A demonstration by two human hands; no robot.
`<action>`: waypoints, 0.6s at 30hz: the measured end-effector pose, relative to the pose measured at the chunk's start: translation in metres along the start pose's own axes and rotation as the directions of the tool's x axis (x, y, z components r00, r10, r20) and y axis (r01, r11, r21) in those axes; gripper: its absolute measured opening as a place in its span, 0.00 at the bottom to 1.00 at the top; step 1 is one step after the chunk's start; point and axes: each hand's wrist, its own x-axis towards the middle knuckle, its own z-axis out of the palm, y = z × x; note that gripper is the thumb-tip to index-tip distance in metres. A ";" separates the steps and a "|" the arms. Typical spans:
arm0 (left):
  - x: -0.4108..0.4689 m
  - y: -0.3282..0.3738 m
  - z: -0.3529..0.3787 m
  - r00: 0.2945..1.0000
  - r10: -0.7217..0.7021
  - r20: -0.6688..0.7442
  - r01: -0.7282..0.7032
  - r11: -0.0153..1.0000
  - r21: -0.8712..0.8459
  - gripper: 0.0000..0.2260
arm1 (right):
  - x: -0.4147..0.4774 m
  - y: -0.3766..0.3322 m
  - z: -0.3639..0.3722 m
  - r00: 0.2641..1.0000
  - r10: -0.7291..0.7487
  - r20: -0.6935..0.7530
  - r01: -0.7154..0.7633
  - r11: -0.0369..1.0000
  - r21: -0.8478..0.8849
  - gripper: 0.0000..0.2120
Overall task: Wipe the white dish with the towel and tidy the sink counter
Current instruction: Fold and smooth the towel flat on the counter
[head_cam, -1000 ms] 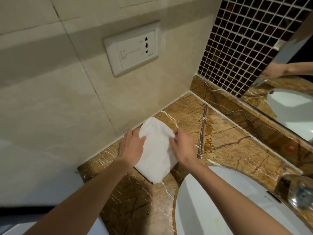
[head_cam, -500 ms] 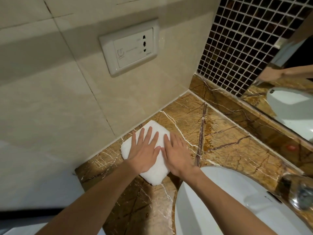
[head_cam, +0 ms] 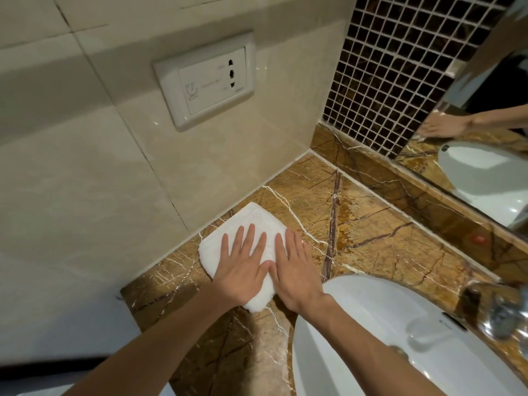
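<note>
Pressing folded towel [head_cam: 245,224] flat, 9 o'clock of basin [head_cam: 371,310]: left hand [head_cam: 243,270], right hand [head_cam: 294,270] now splayed, no longer pinching; tidying nearly complete

A wall socket [head_cam: 204,81], dark mosaic tiles [head_cam: 400,67], a mirror [head_cam: 485,132] and a chrome tap [head_cam: 505,315].

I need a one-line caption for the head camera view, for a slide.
Left hand and right hand press flat on a folded white towel on the brown marble counter beside the white basin.

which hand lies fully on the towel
The left hand: its palm and all its fingers rest on the folded white towel. The right hand overhangs the towel's right edge onto the marble counter.
</note>
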 end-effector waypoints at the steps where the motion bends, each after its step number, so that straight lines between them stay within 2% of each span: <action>1: 0.001 -0.002 0.001 1.000 -0.001 0.002 0.001 1.000 0.006 0.27 | 0.002 -0.002 0.000 1.000 0.006 0.001 -0.006 1.000 -0.001 0.30; 18: 0.020 -0.035 -0.008 1.000 0.025 0.002 -0.025 0.999 0.038 0.26 | 0.032 -0.019 0.000 1.000 0.006 0.013 -0.006 1.000 0.019 0.30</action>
